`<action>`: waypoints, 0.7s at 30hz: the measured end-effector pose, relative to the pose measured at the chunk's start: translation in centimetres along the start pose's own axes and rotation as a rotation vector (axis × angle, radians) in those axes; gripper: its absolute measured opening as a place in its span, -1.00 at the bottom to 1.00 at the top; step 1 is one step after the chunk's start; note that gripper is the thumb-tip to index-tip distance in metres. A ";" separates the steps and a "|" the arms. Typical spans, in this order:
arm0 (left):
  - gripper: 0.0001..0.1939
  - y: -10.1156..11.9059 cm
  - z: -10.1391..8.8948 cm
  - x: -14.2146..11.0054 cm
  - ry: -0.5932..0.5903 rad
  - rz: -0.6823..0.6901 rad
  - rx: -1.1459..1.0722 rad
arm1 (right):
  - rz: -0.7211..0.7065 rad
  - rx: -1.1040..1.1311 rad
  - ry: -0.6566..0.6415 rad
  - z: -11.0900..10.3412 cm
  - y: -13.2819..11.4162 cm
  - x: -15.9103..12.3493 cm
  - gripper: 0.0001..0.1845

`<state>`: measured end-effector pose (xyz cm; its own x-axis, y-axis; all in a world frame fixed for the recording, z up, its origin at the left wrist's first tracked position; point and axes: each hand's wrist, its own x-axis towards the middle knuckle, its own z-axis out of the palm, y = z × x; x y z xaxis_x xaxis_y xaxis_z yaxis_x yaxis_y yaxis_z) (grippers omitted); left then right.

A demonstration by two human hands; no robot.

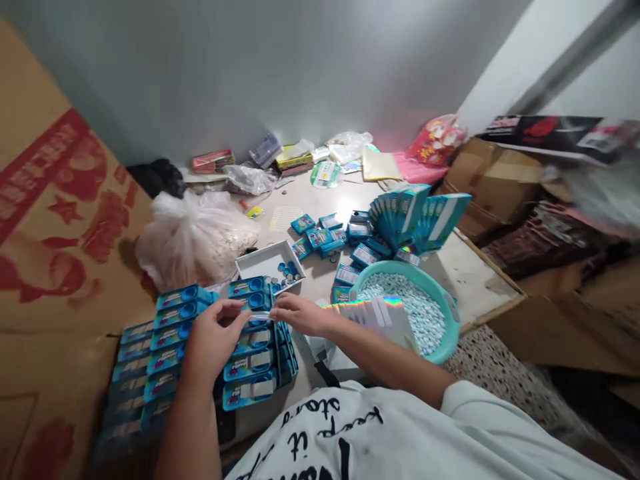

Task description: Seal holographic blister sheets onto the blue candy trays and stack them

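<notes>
My left grip (215, 331) and right grip (300, 315) pinch a thin clear strip (260, 317) over rows of blue card packs (250, 390). A teal basin (385, 270) of pale tablets (413, 313) sits heaped.

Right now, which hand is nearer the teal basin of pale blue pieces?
Right. The right hand sits just left of the teal basin; the left hand is farther left, beyond the right hand.

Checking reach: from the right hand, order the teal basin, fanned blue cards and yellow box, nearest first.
From the right hand:
1. Teal basin, just to its right.
2. Fanned blue cards, ahead and rightward.
3. Yellow box, far back by the wall.
</notes>
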<state>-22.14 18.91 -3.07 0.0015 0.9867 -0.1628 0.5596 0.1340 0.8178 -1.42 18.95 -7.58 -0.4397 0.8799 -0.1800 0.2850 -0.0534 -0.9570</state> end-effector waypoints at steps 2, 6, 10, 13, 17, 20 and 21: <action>-0.58 -0.1 -0.2 0.1 0.013 -0.013 0.013 | -0.052 -0.004 0.018 -0.2 0.1 0.0 -0.70; -0.52 -0.3 -0.3 0.1 0.004 -0.053 0.014 | -0.117 -0.037 0.049 -0.4 0.1 0.0 -0.70; -0.60 -0.4 0.2 -0.4 0.063 -0.040 0.036 | -0.143 -0.076 0.064 -0.1 0.3 0.3 -0.71; -0.67 -0.4 0.7 -1.0 0.109 0.026 0.123 | -0.175 -0.020 0.063 0.4 1.1 0.8 -0.71; -0.76 -0.4 1.0 -1.6 0.228 0.233 0.290 | -0.226 0.048 0.093 1.4 2.8 1.2 -0.68; -0.75 -0.5 1.0 -1.8 0.266 0.302 0.343 | -0.208 -0.022 0.164 2.6 4.1 1.0 -0.70; -0.73 -0.5 1.1 -1.9 0.263 0.288 0.350 | -0.175 -0.047 0.203 3.1 4.5 0.9 -0.70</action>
<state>-21.55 16.90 -3.79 0.0131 0.9748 0.2227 0.8108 -0.1407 0.5682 -3.17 18.04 -12.74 -0.3071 0.9508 0.0414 0.2612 0.1260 -0.9570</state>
